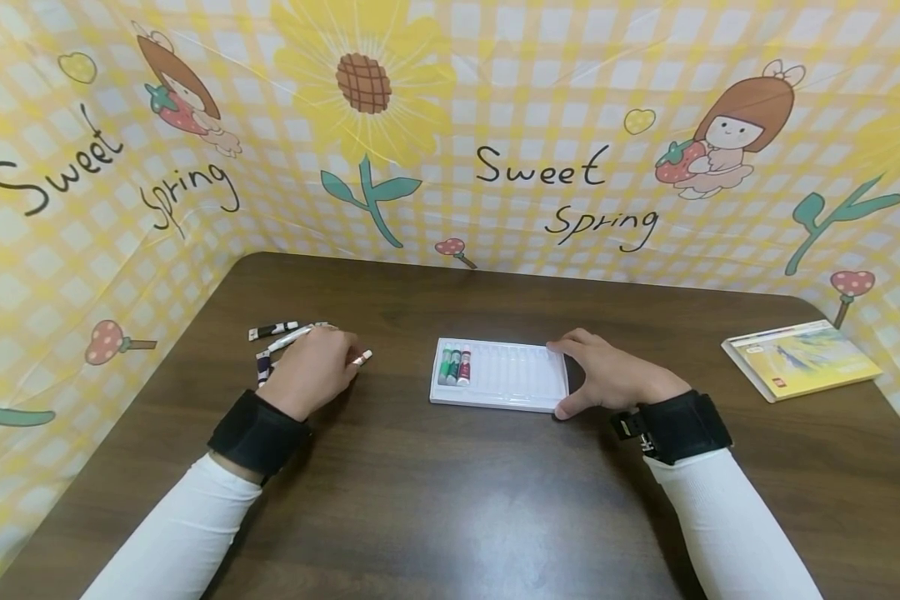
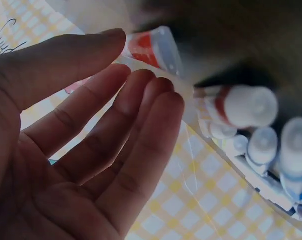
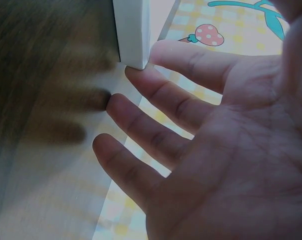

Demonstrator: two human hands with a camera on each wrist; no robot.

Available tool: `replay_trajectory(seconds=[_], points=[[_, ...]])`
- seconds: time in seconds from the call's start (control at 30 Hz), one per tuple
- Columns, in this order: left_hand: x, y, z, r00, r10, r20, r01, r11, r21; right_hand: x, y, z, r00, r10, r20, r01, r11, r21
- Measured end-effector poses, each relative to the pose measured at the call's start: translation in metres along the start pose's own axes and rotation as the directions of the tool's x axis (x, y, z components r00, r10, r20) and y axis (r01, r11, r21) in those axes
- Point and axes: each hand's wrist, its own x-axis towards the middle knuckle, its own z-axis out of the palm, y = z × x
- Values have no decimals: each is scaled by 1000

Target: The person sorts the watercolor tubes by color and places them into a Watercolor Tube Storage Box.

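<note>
The white tray (image 1: 521, 372) touches the right grip (image 1: 613, 373), left of it.

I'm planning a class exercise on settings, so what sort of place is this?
Probably an indoor craft table: a dark wood-look tabletop backed by yellow checked sheeting, with loose small tubes, perhaps paint, and a white tray holding three more.

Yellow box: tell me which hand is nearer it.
Right. The right hand is at the right end of the tray, left of the yellow box and apart from it; the left hand is farther left, by the loose tubes.
</note>
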Motion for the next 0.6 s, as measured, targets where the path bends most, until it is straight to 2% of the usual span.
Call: replay_trajectory(seconds=[0.13, 0.23, 0.47, 0.6], points=[[0, 0, 1, 999, 27, -29, -27, 1000, 0, 0, 0, 1, 1000, 2, -1, -2, 1000, -3], [1, -1, 3, 999, 24, -32, -24, 1000, -4, 1, 1, 1, 1000, 3, 0, -3, 1000, -3], [4, -3, 2, 1000, -2, 18, 2, 1000, -11, 0, 1, 0, 1000, -2, -2, 2, 1000, 3], [4, -3, 0, 998, -42, 46, 44, 999, -30, 0, 1, 0, 1000, -5, -2, 5, 1000, 3]])
